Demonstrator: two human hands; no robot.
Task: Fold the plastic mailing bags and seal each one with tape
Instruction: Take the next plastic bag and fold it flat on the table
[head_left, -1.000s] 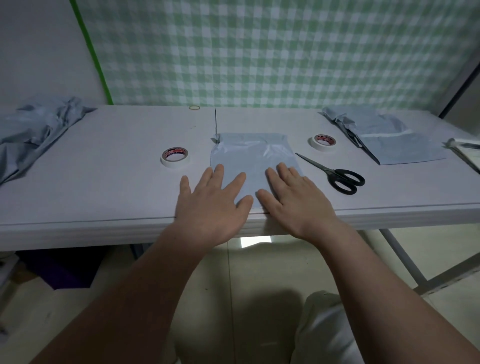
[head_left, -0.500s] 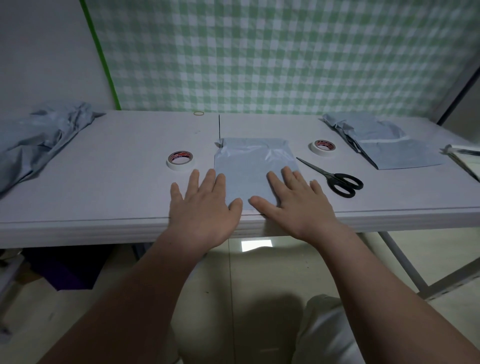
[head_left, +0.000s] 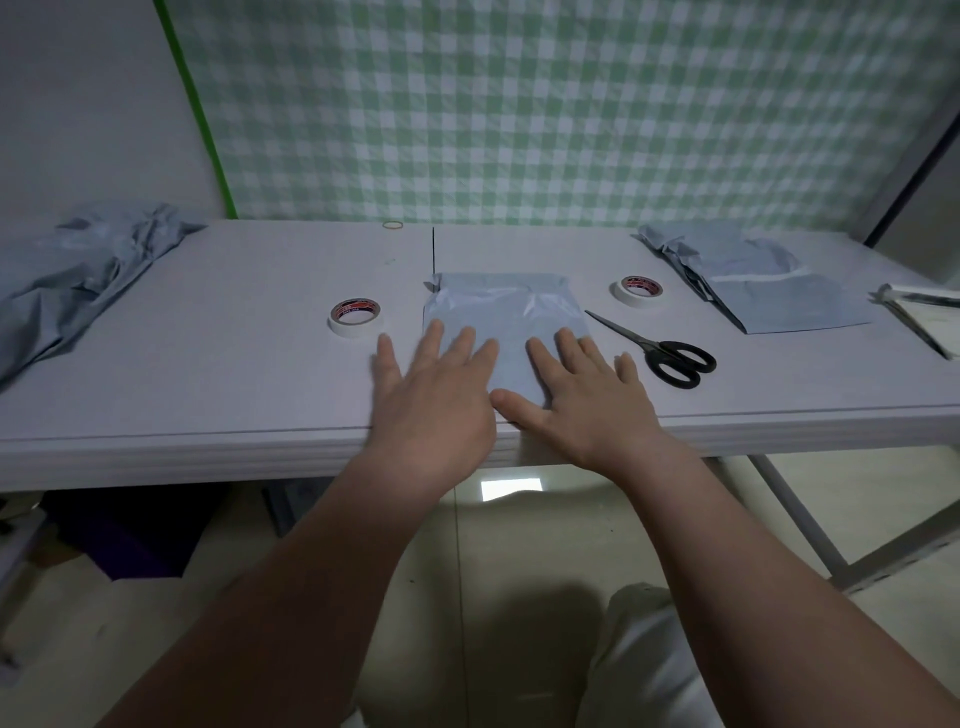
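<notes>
A folded grey bag (head_left: 506, 317) lies flat on the table (head_left: 208, 374), its near edge at the table's front edge. Both hands rest palm-down on its near half, fingers straight and spread, grasping nothing. The left hand (head_left: 434, 400) covers the bag's left side, with its outer fingers over the bare table. The right hand (head_left: 589, 400) covers the right side, thumb pointing inward along the near edge. One tape roll (head_left: 355, 316) sits just left of the bag and a second tape roll (head_left: 640, 290) to its right. The scissors (head_left: 660, 351) lie close beside the right hand. A crumpled heap of bags (head_left: 67, 280) lies far left and a flat stack of bags (head_left: 769, 296) far right.
</notes>
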